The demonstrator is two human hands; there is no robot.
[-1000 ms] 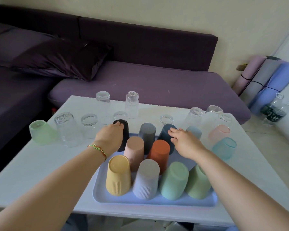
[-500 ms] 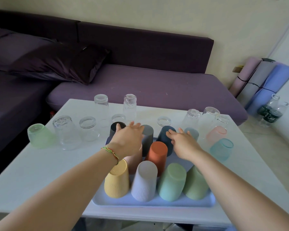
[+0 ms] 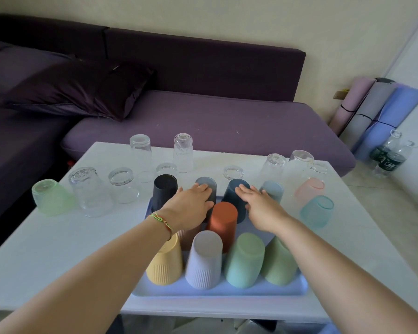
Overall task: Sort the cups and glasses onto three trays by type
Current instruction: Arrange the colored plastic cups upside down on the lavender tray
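A pale blue tray (image 3: 217, 292) on the white table (image 3: 58, 249) holds several upside-down matte cups: black (image 3: 164, 190), grey (image 3: 210, 183), navy (image 3: 233, 192), orange (image 3: 223, 221), yellow (image 3: 164, 265), lavender (image 3: 204, 260), teal-green (image 3: 244, 260) and light green (image 3: 278, 265). My left hand (image 3: 188, 207) lies over the grey cup with its fingers stretched out, hiding a pink cup (image 3: 187, 236) below. My right hand (image 3: 260, 208) rests its fingertips on the navy cup. Frosted green (image 3: 48, 197), pink (image 3: 309, 189) and teal (image 3: 316, 212) glasses stand off the tray.
Several clear glasses stand inverted behind the tray, among them a tall one (image 3: 140, 150), a textured one (image 3: 183, 151) and a wide one (image 3: 89, 190). A purple sofa (image 3: 215, 121) runs behind the table. Rolled mats (image 3: 377, 109) and water bottles (image 3: 389, 157) are at the right.
My left hand has left the black cup and moved right onto the grey cup. My right hand stays at the navy cup, its fingers now on the cup's top.
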